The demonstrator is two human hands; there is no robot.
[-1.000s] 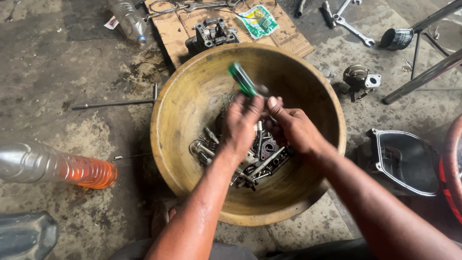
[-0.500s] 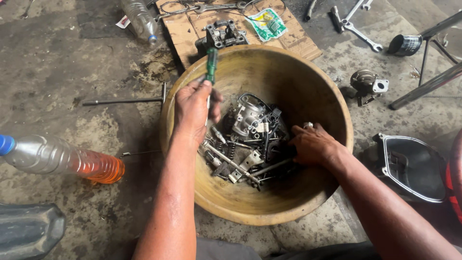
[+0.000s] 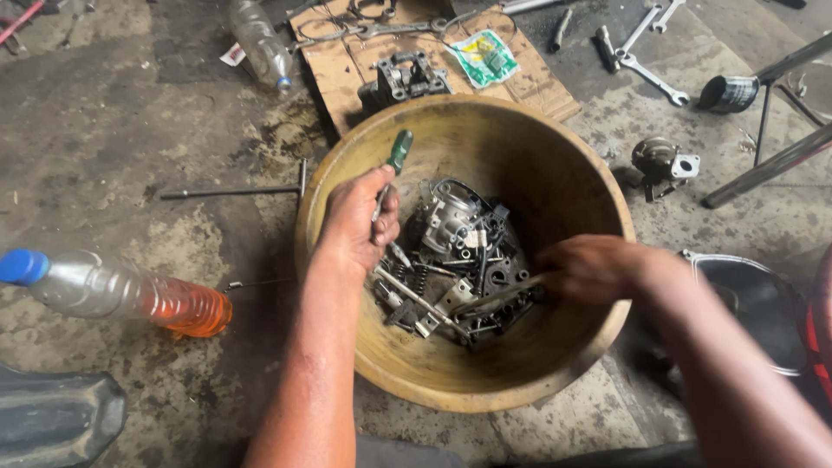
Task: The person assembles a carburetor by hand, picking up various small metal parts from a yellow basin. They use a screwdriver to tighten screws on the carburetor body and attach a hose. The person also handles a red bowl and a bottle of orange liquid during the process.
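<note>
We see a wide tan bowl (image 3: 555,165) sitting on the stained concrete floor (image 3: 130,130), and both our hands are down inside it. Our left hand (image 3: 360,221) has its grip clamped on a screwdriver (image 3: 392,169) with a green handle; the handle sticks up above the knuckles near the bowl's far-left wall, and the shaft runs down through the fist toward the heap. Our right hand (image 3: 589,269) reaches in from the right side, its grip closed around a flat metal strip (image 3: 494,299) that lies across the right edge of the pile. The pile of metal parts (image 3: 459,260) covers the bottom of the bowl: bolts, springs, small brackets and a pale cast housing near the middle, all touching one another.

Around the bowl, a clear plastic bottle (image 3: 121,295) with orange liquid and a blue cap lies on its side to the left, well apart from the rim. A thin T-handled rod (image 3: 234,191) lies between that bottle and the bowl. Behind the bowl, a piece of cardboard (image 3: 347,69) carries a dark engine part (image 3: 406,80) and a green-and-white packet (image 3: 485,56). To the upper right lie wrenches (image 3: 646,65), and a small round metal part (image 3: 659,160) sits just beside the bowl.
</note>
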